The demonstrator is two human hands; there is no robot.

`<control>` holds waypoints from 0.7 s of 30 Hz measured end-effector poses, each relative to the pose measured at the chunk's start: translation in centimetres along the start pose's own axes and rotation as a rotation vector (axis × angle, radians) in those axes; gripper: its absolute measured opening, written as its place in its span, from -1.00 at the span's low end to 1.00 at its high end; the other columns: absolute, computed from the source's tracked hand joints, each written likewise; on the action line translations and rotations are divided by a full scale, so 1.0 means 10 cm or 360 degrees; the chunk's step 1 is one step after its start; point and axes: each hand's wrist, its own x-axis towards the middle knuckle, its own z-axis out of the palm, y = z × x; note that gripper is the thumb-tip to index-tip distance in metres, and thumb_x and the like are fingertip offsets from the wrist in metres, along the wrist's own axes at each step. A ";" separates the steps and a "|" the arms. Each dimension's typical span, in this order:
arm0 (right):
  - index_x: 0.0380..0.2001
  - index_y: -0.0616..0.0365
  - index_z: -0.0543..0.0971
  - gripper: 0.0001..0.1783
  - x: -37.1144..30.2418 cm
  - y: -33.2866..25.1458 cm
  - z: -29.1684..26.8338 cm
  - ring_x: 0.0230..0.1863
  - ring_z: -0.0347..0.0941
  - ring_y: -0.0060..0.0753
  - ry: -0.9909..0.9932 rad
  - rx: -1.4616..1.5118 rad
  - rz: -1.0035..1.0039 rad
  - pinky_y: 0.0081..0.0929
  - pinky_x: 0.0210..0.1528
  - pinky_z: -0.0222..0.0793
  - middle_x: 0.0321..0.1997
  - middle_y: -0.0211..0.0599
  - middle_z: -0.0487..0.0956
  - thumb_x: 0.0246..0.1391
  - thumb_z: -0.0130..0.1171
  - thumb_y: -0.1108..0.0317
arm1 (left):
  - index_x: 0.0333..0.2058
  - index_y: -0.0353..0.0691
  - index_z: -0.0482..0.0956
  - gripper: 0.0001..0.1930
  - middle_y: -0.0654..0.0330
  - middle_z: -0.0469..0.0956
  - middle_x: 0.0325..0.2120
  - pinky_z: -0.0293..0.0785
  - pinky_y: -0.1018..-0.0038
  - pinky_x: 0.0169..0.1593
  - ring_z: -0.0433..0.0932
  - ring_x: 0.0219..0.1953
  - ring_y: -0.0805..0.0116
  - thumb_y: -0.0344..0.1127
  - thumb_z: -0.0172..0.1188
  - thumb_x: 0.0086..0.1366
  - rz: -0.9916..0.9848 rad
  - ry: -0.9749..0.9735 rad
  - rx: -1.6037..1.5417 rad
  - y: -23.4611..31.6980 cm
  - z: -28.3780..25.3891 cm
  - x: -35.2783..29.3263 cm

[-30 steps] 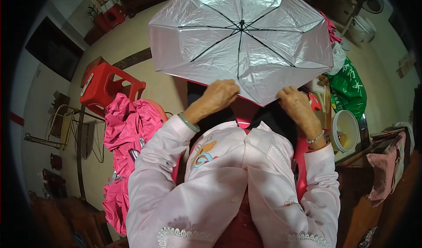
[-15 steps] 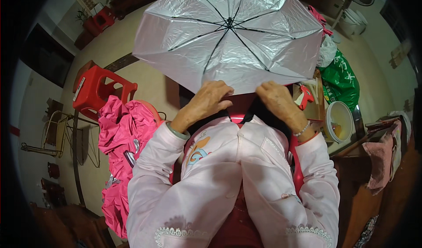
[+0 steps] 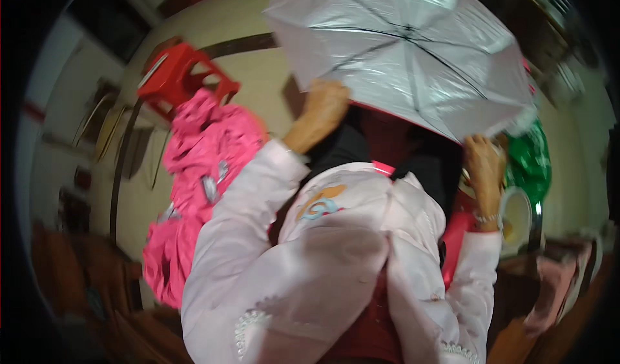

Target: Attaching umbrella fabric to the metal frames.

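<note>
An open umbrella with shiny silver fabric lining and thin dark ribs (image 3: 402,55) is at the upper centre-right of the frame. The left hand (image 3: 324,109) and right hand (image 3: 485,161), well apart, pinch its lower edge.

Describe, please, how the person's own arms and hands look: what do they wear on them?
Both arms wear long, loose sleeves in very pale pink, nearly white. The left hand and the right hand have no gloves. A light beaded bracelet circles the right wrist; blur hides its finer detail.
</note>
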 end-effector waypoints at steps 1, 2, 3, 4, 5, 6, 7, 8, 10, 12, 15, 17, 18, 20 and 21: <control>-0.56 0.04 0.42 -0.95 0.01 -0.05 -0.02 -0.38 0.37 -0.19 -0.0090 0.0022 0.0022 -0.29 -0.43 0.29 -0.50 -0.30 0.42 -0.07 -0.01 0.40 | -0.76 -0.23 0.42 -0.92 0.08 0.40 -0.70 0.33 0.24 -0.46 0.42 -0.58 0.12 -0.41 0.12 -0.22 0.0148 0.0032 -0.0109 -0.03 0.13 0.02; -0.56 0.08 0.40 -0.95 -0.01 -0.06 -0.08 -0.39 0.37 -0.14 -0.0071 0.0162 -0.0028 -0.27 -0.43 0.28 -0.49 -0.27 0.41 -0.06 -0.02 0.41 | -0.80 -0.21 0.39 -0.89 0.07 0.38 -0.72 0.31 0.25 -0.54 0.40 -0.63 0.12 -0.39 0.13 -0.25 0.0204 0.0197 -0.0220 0.16 0.16 0.13; -0.55 0.11 0.39 -0.95 0.03 -0.15 -0.09 -0.40 0.36 -0.10 -0.0056 0.0331 -0.0115 -0.24 -0.42 0.27 -0.48 -0.23 0.41 -0.05 -0.02 0.42 | -0.81 -0.19 0.38 -0.87 0.09 0.38 -0.73 0.31 0.26 -0.53 0.40 -0.63 0.12 -0.36 0.14 -0.27 0.0300 0.0102 -0.0321 0.24 0.22 0.13; -0.54 0.14 0.38 -0.95 0.10 -0.29 -0.10 -0.41 0.35 -0.07 -0.0054 0.0434 -0.0214 -0.23 -0.43 0.25 -0.48 -0.19 0.40 -0.05 -0.02 0.44 | -0.77 -0.17 0.41 -0.88 0.11 0.39 -0.71 0.32 0.24 -0.48 0.40 -0.60 0.11 -0.33 0.16 -0.28 0.0225 0.0119 -0.0660 0.31 0.27 0.08; -0.53 0.17 0.38 -0.95 0.14 -0.40 -0.12 -0.43 0.35 -0.04 -0.0060 0.0522 -0.0293 -0.21 -0.44 0.24 -0.47 -0.14 0.40 -0.05 -0.02 0.45 | -0.70 -0.17 0.42 -0.87 0.14 0.40 -0.65 0.33 0.23 -0.44 0.41 -0.56 0.13 -0.30 0.18 -0.25 0.0356 0.0184 -0.0710 0.44 0.24 0.05; -0.53 0.17 0.38 -0.95 0.19 -0.53 -0.14 -0.43 0.35 -0.04 -0.0037 0.0559 -0.0386 -0.21 -0.44 0.24 -0.47 -0.14 0.40 -0.05 -0.02 0.45 | -0.65 -0.16 0.41 -0.85 0.17 0.40 -0.62 0.32 0.25 -0.38 0.42 -0.51 0.16 -0.29 0.18 -0.21 0.0420 0.0172 -0.0971 0.51 0.27 0.00; -0.51 0.19 0.38 -0.96 0.22 -0.66 -0.16 -0.42 0.34 -0.03 -0.0063 0.0623 -0.0427 -0.21 -0.43 0.24 -0.47 -0.12 0.39 -0.05 -0.02 0.46 | -0.62 -0.14 0.39 -0.85 0.21 0.39 -0.59 0.30 0.29 -0.31 0.42 -0.46 0.22 -0.28 0.17 -0.16 0.0453 0.0131 -0.0912 0.63 0.16 -0.03; -0.49 0.20 0.38 -0.97 0.23 -0.76 -0.21 -0.41 0.34 -0.03 -0.0085 0.0685 -0.0467 -0.20 -0.42 0.24 -0.47 -0.10 0.39 -0.05 -0.02 0.47 | -0.61 -0.12 0.39 -0.86 0.23 0.38 -0.60 0.28 0.30 -0.29 0.41 -0.46 0.25 -0.28 0.16 -0.15 0.0522 0.0225 -0.0893 0.73 0.16 -0.07; -0.47 0.20 0.39 -0.96 0.25 -0.85 -0.23 -0.40 0.34 -0.02 -0.0059 0.0733 -0.0558 -0.20 -0.42 0.24 -0.47 -0.10 0.38 -0.04 -0.02 0.47 | -0.61 -0.09 0.39 -0.90 0.27 0.38 -0.60 0.26 0.33 -0.28 0.41 -0.47 0.30 -0.29 0.13 -0.11 0.0653 0.0302 -0.0771 0.85 0.09 -0.15; -0.47 0.20 0.39 -0.95 0.22 -0.81 -0.23 -0.38 0.33 -0.03 -0.0077 0.0665 -0.0546 -0.21 -0.41 0.26 -0.46 -0.12 0.38 -0.04 -0.01 0.46 | -0.64 -0.06 0.41 -0.92 0.29 0.38 -0.64 0.26 0.33 -0.30 0.42 -0.51 0.32 -0.27 0.10 -0.09 0.0727 0.0381 -0.0696 0.92 0.03 -0.13; -0.49 0.19 0.38 -0.94 0.17 -0.62 -0.09 -0.35 0.33 -0.05 -0.0156 0.0515 -0.0463 -0.18 -0.38 0.28 -0.43 -0.12 0.39 -0.04 -0.01 0.44 | -0.68 -0.04 0.43 -0.90 0.29 0.40 -0.67 0.25 0.34 -0.33 0.43 -0.54 0.32 -0.23 0.09 -0.08 0.0686 0.0403 -0.0575 0.87 0.16 -0.11; -0.49 0.19 0.38 -0.95 0.13 -0.42 -0.01 -0.35 0.33 -0.03 -0.0085 0.0485 -0.0441 -0.15 -0.37 0.28 -0.43 -0.11 0.38 -0.04 -0.02 0.44 | -0.68 -0.05 0.43 -0.89 0.29 0.40 -0.67 0.24 0.34 -0.33 0.43 -0.55 0.32 -0.22 0.10 -0.08 0.0687 0.0358 -0.0565 0.85 0.20 -0.11; -0.47 0.20 0.39 -0.94 0.08 -0.32 0.04 -0.34 0.32 0.01 -0.0063 0.0491 -0.0418 -0.14 -0.35 0.26 -0.44 -0.08 0.38 -0.03 -0.03 0.44 | -0.67 -0.06 0.41 -0.90 0.29 0.39 -0.65 0.23 0.34 -0.29 0.41 -0.53 0.32 -0.25 0.09 -0.08 0.0670 0.0320 -0.0568 0.83 0.17 -0.12; -0.45 0.20 0.39 -0.94 0.06 -0.22 0.10 -0.33 0.32 0.05 0.0040 0.0507 -0.0411 -0.14 -0.34 0.23 -0.45 -0.06 0.38 -0.02 -0.04 0.44 | -0.66 -0.08 0.38 -0.90 0.29 0.37 -0.61 0.22 0.34 -0.25 0.40 -0.51 0.32 -0.28 0.08 -0.07 0.0653 0.0279 -0.0576 0.80 0.21 -0.14; -0.46 0.20 0.39 -0.93 0.05 -0.22 0.09 -0.34 0.32 0.05 0.0047 0.0527 -0.0420 -0.13 -0.35 0.24 -0.45 -0.05 0.38 -0.01 -0.05 0.43 | -0.65 -0.09 0.38 -0.90 0.28 0.37 -0.60 0.22 0.34 -0.25 0.40 -0.50 0.31 -0.28 0.08 -0.06 0.0651 0.0274 -0.0583 0.76 0.30 -0.14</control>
